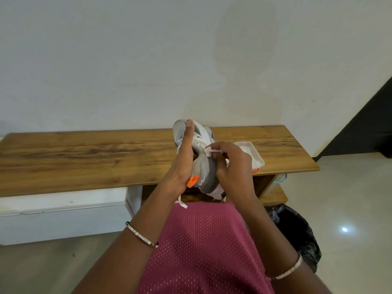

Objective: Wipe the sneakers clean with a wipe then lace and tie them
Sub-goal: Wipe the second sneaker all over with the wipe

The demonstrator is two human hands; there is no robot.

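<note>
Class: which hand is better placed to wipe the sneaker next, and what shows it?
Right hand: its fingers pinch the wipe against the sneaker, while the left hand holds the sneaker up.

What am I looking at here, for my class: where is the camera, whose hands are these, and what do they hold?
No machine here: one camera on a person's head looks down at their own bare hands. The left hand grips a grey and white sneaker, raised above a wooden bench. The right hand pinches a white wipe against the sneaker's side. On the bench behind lies an open white container, seemingly of wipes. A black bin bag sits on the floor, right.
</note>
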